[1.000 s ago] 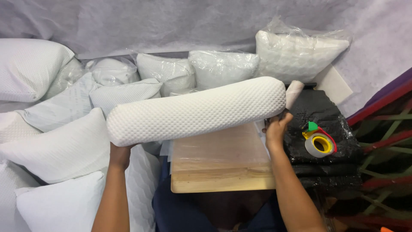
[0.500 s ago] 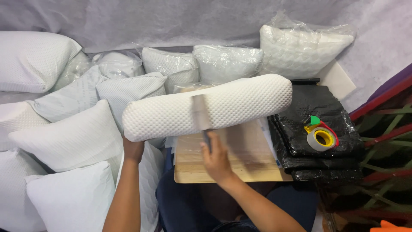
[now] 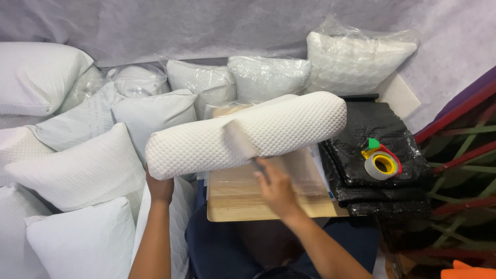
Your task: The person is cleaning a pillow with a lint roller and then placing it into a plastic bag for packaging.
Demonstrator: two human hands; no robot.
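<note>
A grey fabric backdrop point(image 3: 217, 26) filled the top of the head view, and below it white pillows were banked across the left and middle: bare quilted ones such as the pillow point(image 3: 77, 170) at the left, and several bagged in clear plastic, the largest being the bagged pillow point(image 3: 356, 59) at upper right. In front of them lay a long white roll pillow point(image 3: 243, 135) with a dimpled knit cover, held off the surface and tilted, its right end higher than its left. It hung over a pale wooden board point(image 3: 243, 204) that rested across the person's lap, with clear plastic film point(image 3: 289, 173) spread on the board. To the right of the board sat a stack of black plastic-wrapped bundles point(image 3: 382, 155). The left hand point(image 3: 159, 187) was under the left end of the roll pillow, fingers closed up against its underside and bearing it. The right hand point(image 3: 276, 188) was blurred, closed around the handle of a flat brush-like tool point(image 3: 240, 139) whose pale head lay against the middle of the roll pillow; its exact kind could not be told. On the black bundles sat a roll of tape point(image 3: 381, 164) in a red and yellow dispenser with a green tab.
</note>
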